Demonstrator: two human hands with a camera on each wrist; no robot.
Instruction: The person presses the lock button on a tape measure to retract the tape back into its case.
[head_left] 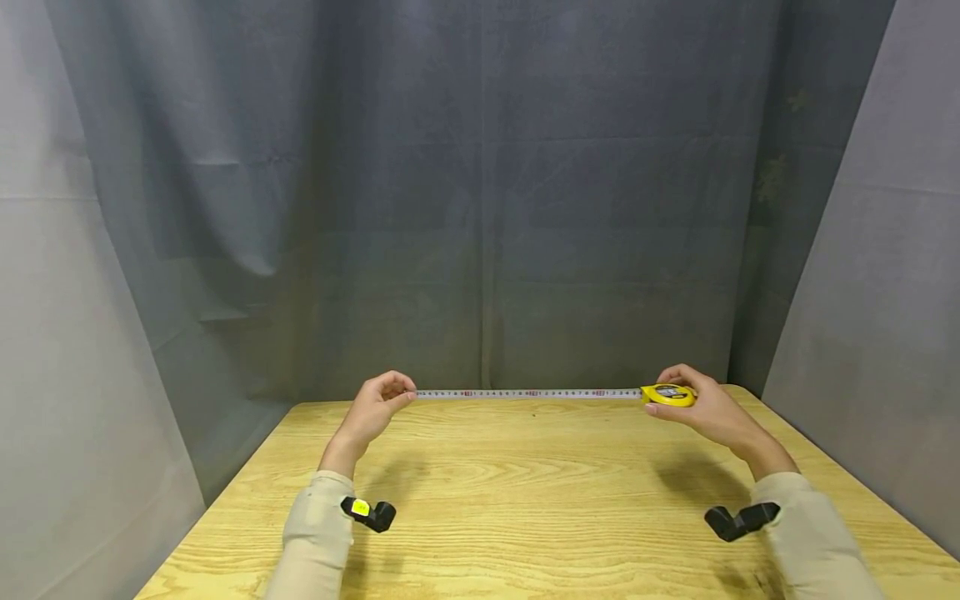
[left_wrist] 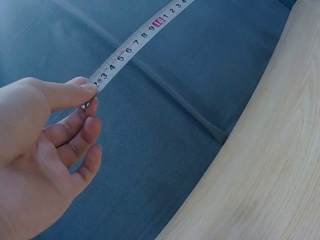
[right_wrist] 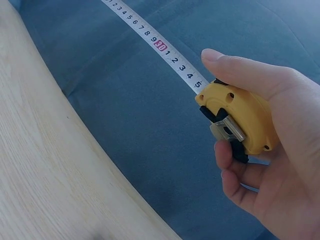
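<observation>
two hands keep the tape blade [head_left: 528, 393] taut above the tabletop's [head_left: 525, 500] far edge: my left hand [head_left: 372, 410] pinches its end hook between thumb and forefinger, my right hand [head_left: 708, 410] wraps the yellow tape measure case [head_left: 667, 395] so it runs level.

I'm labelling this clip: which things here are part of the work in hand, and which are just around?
In use:
- tape blade, stretched between the hands
- yellow tape case, held in the right hand
- left hand, pinching the blade's end

Just around:
- wooden table
- grey backdrop cloth
</observation>
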